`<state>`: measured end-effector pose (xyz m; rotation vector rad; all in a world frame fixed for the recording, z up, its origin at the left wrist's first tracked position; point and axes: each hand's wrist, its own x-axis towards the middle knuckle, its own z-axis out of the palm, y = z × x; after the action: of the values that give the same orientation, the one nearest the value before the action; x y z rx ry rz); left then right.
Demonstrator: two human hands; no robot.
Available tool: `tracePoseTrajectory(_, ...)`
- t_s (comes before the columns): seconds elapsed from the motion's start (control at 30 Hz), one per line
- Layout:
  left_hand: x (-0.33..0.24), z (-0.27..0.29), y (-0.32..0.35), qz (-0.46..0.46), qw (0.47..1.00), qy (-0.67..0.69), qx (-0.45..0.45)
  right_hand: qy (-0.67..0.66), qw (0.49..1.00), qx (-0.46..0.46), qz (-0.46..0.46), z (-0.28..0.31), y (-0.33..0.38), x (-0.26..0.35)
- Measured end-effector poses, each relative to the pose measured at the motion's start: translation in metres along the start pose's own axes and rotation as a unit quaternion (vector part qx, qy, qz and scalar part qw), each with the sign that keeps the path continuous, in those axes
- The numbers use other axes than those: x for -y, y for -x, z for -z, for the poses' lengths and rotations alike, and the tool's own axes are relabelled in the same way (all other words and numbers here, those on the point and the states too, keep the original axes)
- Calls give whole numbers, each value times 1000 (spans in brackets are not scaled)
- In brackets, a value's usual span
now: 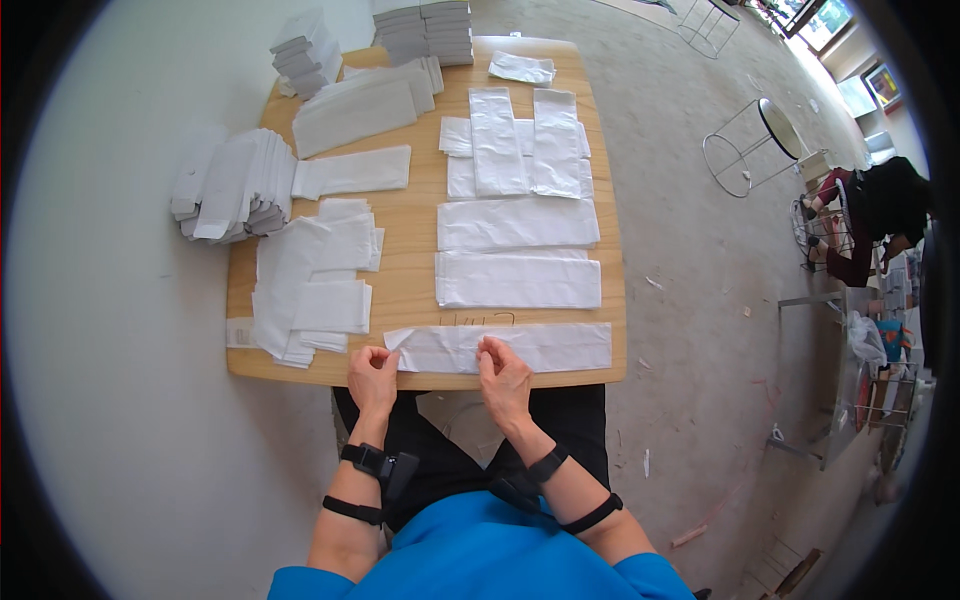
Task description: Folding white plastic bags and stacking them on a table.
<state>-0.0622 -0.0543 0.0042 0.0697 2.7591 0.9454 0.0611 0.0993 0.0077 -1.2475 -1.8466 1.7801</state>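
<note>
A long, flat white strip (560, 347), thin and creased like paper or soft film, lies along the near edge of the wooden table. At its left end my left hand (372, 378) pinches the corner between thumb and fingertips. My right hand (503, 378) is closed in a pinch on the strip near its middle, where the surface wrinkles. Just beyond lie similar folded white strips (518, 280), spread in rows. To the left of my hands is a loose, fanned pile of white pieces (320, 275).
The wooden table (420, 235) meets a white wall on its left. Stacks of white boxes (425, 30) stand at the far end, and folded white cartons (240, 185) lie along the left edge. A round stool (778, 128) and a seated person (875, 215) are off to the right.
</note>
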Motion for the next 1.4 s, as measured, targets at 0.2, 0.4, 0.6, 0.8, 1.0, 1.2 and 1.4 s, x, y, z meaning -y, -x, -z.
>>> tracePoseTrajectory(0.2,-5,5,9,43,959,280,25,26,1000,-4,16,1,-1,1)
tracePoseTrajectory(0.4,-51,6,33,-31,963,263,41,-23,997,-38,58,11,-3,3)
tracePoseTrajectory(0.6,-86,-23,70,-124,965,222,60,24,996,-3,86,30,17,25)
tracePoseTrajectory(0.8,-90,-56,86,-144,972,156,99,25,998,-48,14,37,12,6)
tracePoseTrajectory(1.0,-98,-59,81,-255,942,132,173,23,993,-109,-32,53,-6,-17)
tracePoseTrajectory(1.2,-93,-62,69,-391,900,52,186,73,990,-108,-55,62,-18,-21)
tracePoseTrajectory(1.4,-85,-68,66,-405,896,0,182,96,985,-109,-91,65,-21,-9)
